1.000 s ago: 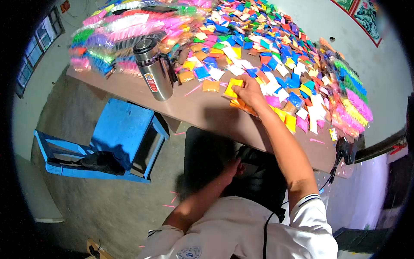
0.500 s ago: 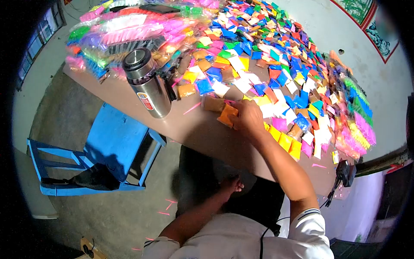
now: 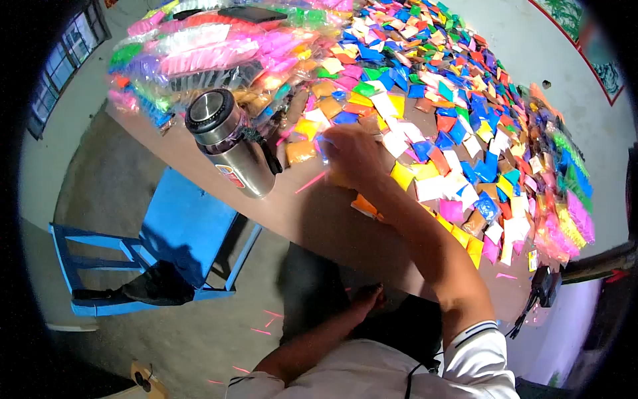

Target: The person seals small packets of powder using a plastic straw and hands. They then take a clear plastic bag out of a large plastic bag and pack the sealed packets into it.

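Now reaching with the right hand [image 3: 352,156] across the brown table [image 3: 292,206], just right of the steel flask [image 3: 232,147], with blurred fingertips angled toward it. Impossible to say whether pinching a packet or merely brushing some, given the blur and the covering knuckles. Holding the left hand [image 3: 369,297] low over dark trousers [image 3: 312,286], below and right of the flask, with fingers seemingly curled in; too shadowed to tell whether gripping anything. Can see a tan packet [image 3: 301,152] between the flask and the right hand, and an orange packet [image 3: 364,205] farther right of the flask, partly covered by the right forearm. Can also see a pink strip [image 3: 310,181] just right of the flask's base, many loose packets [image 3: 488,166] spread up and right of the flask, bulging clear bags [image 3: 212,56] behind it, and a blue chair [image 3: 186,219] below it, draped with black cloth [image 3: 159,282].
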`<state>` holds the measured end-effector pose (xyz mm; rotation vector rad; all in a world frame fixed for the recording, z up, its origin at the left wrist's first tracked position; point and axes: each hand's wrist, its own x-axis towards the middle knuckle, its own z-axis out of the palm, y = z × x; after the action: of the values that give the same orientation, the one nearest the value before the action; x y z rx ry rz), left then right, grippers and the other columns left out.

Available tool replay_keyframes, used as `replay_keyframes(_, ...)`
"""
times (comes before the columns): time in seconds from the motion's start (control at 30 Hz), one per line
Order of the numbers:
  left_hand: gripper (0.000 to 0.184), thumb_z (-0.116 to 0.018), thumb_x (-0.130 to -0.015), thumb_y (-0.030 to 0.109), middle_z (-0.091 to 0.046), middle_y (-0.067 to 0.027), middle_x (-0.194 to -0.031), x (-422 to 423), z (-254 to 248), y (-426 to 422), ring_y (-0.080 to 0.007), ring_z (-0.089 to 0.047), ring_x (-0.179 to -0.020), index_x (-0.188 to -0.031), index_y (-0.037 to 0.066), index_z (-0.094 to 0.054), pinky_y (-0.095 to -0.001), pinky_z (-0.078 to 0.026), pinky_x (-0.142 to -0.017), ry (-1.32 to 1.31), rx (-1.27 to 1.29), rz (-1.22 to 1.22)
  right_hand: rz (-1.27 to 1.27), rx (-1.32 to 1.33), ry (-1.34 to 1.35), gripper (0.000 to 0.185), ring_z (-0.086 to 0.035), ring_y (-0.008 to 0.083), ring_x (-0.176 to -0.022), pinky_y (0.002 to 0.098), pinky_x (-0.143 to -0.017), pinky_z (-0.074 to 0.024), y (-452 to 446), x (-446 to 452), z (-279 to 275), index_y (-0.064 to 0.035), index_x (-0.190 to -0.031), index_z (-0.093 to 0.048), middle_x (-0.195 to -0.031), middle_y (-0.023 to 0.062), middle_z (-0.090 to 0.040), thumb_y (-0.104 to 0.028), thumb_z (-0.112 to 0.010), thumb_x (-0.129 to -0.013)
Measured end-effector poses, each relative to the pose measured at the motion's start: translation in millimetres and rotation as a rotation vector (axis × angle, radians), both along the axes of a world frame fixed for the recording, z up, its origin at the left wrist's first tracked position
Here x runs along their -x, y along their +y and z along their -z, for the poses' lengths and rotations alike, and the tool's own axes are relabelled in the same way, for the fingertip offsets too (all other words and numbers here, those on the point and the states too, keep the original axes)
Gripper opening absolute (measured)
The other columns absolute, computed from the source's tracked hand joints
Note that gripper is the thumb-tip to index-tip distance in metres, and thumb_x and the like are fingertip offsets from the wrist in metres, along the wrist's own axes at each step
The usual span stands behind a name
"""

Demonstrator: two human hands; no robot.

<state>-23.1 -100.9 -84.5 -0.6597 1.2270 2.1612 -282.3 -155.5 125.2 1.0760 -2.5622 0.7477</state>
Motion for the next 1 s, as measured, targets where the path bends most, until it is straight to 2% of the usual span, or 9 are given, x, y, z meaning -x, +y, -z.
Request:
replay_keyframes(0.1,0.023,-0.054,-0.090,0.026,-0.062,-0.0095,-0.077,-7,38,10,-0.0196,-0.061,-0.071,-0.083,0.004,-0.060,-0.0358,-0.050,-0.064,-0.066,-0.018,0.027,0.043,0.247,0.243,0.019,-0.058,0.0333,-0.084,0.0438,-0.074,-0.0447,-43,32,28,-0.0037,-0.085,-0.062,-0.084,0.0137,-0.062,-0.017,-0.065,-0.073)
replay_keyframes(0.3,0.026,-0.052,-0.091,0.029,-0.060,-0.0080,-0.074,-8,57,7,-0.0187,-0.059,-0.067,-0.080,0.005,-0.058,-0.0341,-0.050,-0.061,-0.140,-0.063,-0.112,0.270,-0.180,0.250,0.015,-0.058,0.0310,-0.078,0.0411,-0.070,-0.0426,-72,37,23,-0.0054,-0.074,-0.064,-0.085,0.0159,-0.061,-0.019,-0.064,-0.070)
replay_keyframes(0.43,0.028,-0.051,-0.091,0.030,-0.059,-0.0070,-0.072,-7,63,10,-0.0180,-0.057,-0.065,-0.078,0.006,-0.056,-0.0329,-0.050,-0.059,-0.163,-0.101,-0.170,0.291,-0.087,0.313,0.016,-0.058,0.0331,-0.077,0.0429,-0.069,-0.0426,-64,15,6,-0.0022,-0.082,-0.062,-0.088,0.0182,-0.061,-0.015,-0.061,-0.073)
replay_keyframes(0.53,0.030,-0.050,-0.092,0.032,-0.057,-0.0062,-0.070,-9,64,12,-0.0175,-0.056,-0.064,-0.077,0.006,-0.055,-0.0321,-0.049,-0.057,-0.162,-0.133,-0.170,0.109,0.308,-0.234,0.026,-0.058,0.0396,-0.088,0.0440,-0.077,-0.0449,-6,-61,-41,-0.0007,-0.100,-0.055,-0.091,0.0220,-0.059,-0.012,-0.061,-0.077)
replay_keyframes(0.6,0.030,-0.050,-0.092,0.032,-0.057,-0.0057,-0.069,-11,58,11,-0.0171,-0.056,-0.064,-0.076,0.007,-0.055,-0.0315,-0.049,-0.058,-0.134,-0.147,-0.111,0.157,0.288,-0.409,0.031,-0.058,0.0399,-0.094,0.0414,-0.083,-0.0458,51,-105,-48,-0.0023,-0.107,-0.052,-0.096,0.0221,-0.059,-0.013,-0.063,-0.080)
replay_keyframes(0.67,0.030,-0.051,-0.092,0.032,-0.057,-0.0050,-0.069,-12,44,10,-0.0162,-0.057,-0.068,-0.076,0.007,-0.055,-0.0308,-0.049,-0.059,-0.070,-0.170,-0.012,0.302,0.360,-0.474,0.039,-0.055,0.0285,-0.099,0.0358,-0.084,-0.0457,118,-147,-41,-0.0014,-0.116,-0.045,-0.106,0.0156,-0.055,-0.012,-0.061,-0.082)
replay_keyframes(0.73,0.032,-0.050,-0.093,0.034,-0.058,-0.0050,-0.070,-12,15,11,-0.0158,-0.057,-0.067,-0.076,0.008,-0.055,-0.0301,-0.048,-0.061,-0.051,-0.218,0.060,0.553,0.557,-0.426,0.047,-0.052,0.0171,-0.104,0.0301,-0.086,-0.0455,192,-190,-16,-0.0004,-0.126,-0.038,-0.115,0.0090,-0.051,-0.011,-0.059,-0.085)
replay_keyframes(0.83,0.035,-0.050,-0.093,0.038,-0.059,-0.0049,-0.071,-12,5,21,-0.0149,-0.056,-0.065,-0.074,0.009,-0.054,-0.0290,-0.047,-0.063,-0.028,-0.216,0.204,0.811,0.744,-0.385,0.026,-0.055,0.0117,-0.089,0.0247,-0.080,-0.0440,287,-252,23,0.0004,-0.114,-0.050,-0.098,0.0055,-0.058,-0.010,-0.056,-0.090)
replay_keyframes(1.0,0.042,-0.045,-0.094,0.044,-0.057,-0.0077,-0.073,-13,7,41,-0.0161,-0.054,-0.070,-0.065,0.013,-0.046,-0.0323,-0.043,-0.068,-0.018,-0.065,0.375,1.035,0.677,0.082,0.023,-0.057,0.0172,-0.084,0.0307,-0.076,-0.0454,349,-275,91,0.0023,-0.107,-0.049,-0.093,0.0097,-0.058,-0.012,-0.055,-0.090)
